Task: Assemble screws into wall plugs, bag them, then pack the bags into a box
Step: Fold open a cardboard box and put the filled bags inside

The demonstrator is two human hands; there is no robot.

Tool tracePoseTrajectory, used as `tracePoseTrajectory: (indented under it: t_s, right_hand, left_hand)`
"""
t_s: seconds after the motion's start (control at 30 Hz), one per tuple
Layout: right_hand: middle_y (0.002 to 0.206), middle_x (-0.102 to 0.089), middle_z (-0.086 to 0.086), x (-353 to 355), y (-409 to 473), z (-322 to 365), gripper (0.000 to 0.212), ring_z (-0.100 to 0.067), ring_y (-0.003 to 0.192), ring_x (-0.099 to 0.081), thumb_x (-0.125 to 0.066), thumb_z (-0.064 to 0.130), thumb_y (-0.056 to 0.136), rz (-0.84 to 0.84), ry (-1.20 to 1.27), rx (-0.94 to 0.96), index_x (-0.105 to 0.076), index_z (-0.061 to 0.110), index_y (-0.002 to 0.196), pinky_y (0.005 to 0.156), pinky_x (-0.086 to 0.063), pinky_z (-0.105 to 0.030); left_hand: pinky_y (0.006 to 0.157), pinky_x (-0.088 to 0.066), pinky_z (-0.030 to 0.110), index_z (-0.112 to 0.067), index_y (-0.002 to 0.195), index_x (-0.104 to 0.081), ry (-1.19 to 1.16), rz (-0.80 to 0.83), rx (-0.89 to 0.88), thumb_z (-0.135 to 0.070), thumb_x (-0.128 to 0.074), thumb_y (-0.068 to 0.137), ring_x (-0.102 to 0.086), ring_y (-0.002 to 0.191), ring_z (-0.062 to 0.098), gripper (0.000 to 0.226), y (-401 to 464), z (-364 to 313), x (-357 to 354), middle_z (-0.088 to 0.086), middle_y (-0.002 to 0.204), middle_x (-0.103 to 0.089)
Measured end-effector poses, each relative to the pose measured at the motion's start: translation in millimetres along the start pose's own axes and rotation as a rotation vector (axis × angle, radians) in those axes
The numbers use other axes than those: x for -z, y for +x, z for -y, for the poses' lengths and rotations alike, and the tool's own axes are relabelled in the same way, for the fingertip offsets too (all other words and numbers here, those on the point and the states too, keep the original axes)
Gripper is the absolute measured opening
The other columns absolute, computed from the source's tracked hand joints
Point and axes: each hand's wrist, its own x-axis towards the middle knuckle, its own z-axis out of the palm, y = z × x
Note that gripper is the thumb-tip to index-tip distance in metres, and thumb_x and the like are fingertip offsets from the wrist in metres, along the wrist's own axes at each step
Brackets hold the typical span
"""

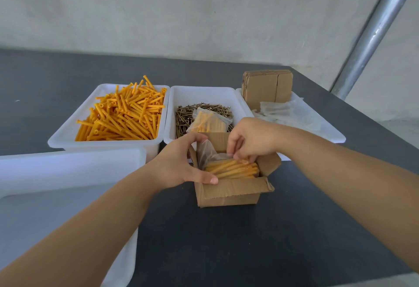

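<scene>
In the head view, the small open brown cardboard box point(229, 192) is steadied on the dark table point(294, 230) by the left hand point(181, 164), curled round its near-left corner, so it cannot slide. A clear plastic bag of orange wall plugs point(233, 169), lying inside the box, is pinched by the right hand point(251, 139), apparently to seat it. Another filled bag point(209, 120) waits on the screws point(183, 116).

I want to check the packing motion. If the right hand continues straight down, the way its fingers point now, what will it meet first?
The right hand points down into the open cardboard box. It would first meet the clear bag of orange wall plugs lying inside, which its fingertips already seem to touch or pinch.
</scene>
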Motion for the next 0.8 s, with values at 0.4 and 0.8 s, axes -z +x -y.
tracePoseTrajectory:
  t_s: [0.4, 0.8]
  right_hand:
    - [0.102, -0.058, 0.002, -38.6, -19.7, 42.5, 0.031, -0.015, 0.092, -0.052, -0.035, 0.023, 0.106, 0.186, -0.421, 0.156, -0.061, 0.012, 0.117, 0.067, -0.039, -0.018]
    - [0.062, -0.048, 0.0, -43.9, -40.6, 13.6, 0.038, -0.014, 0.061, -0.047, -0.043, 0.024, 0.097, -0.222, -0.193, 0.129, -0.052, 0.011, 0.063, 0.059, -0.035, -0.027]
  left_hand:
    - [0.068, -0.043, 0.002, -0.027, 0.109, -0.053, 0.082, -0.013, -0.037, -0.036, -0.095, 0.054, -0.053, 0.091, -0.011, 0.07, 2.6, -1.4, -2.5, -0.014, 0.105, -0.056]
    - [0.075, -0.057, 0.023, -0.036, 0.116, -0.059, -0.152, 0.007, 0.062, -0.034, -0.088, 0.068, -0.065, 0.094, 0.008, 0.056, 2.1, 0.6, 0.1, -0.004, 0.117, -0.059]
